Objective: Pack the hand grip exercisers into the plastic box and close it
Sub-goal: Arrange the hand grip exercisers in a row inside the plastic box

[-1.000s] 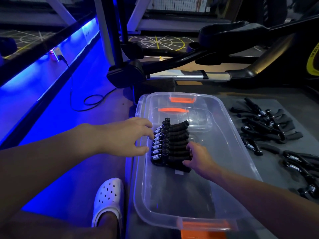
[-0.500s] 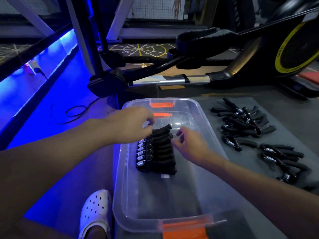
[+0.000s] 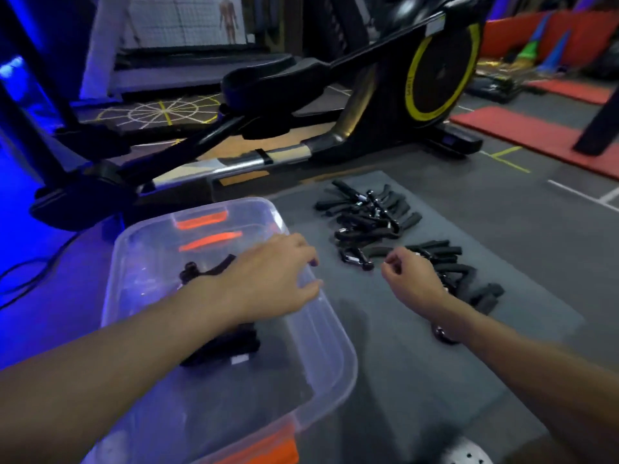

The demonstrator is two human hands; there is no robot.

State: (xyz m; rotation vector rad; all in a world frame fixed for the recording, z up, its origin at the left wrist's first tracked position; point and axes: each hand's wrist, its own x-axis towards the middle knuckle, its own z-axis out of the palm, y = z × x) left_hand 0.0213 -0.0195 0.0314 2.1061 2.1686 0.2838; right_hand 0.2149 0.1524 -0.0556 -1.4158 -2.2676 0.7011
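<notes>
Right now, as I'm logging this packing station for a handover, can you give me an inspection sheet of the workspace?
Surface: grey mat on the gym floor.
Job's things: clear plastic box open, a row of exercisers inside; loose exercisers heaped on the mat to its right.
Clutter: white shoe at the bottom edge.
Hands: left hand over the box's right rim, fingers extended; right hand above the mat by the loose heap, loosely curled, nothing seen in it.
Cables: black cable on the blue-lit floor, left.
Surroundings: elliptical trainer behind; red mats far right.
</notes>
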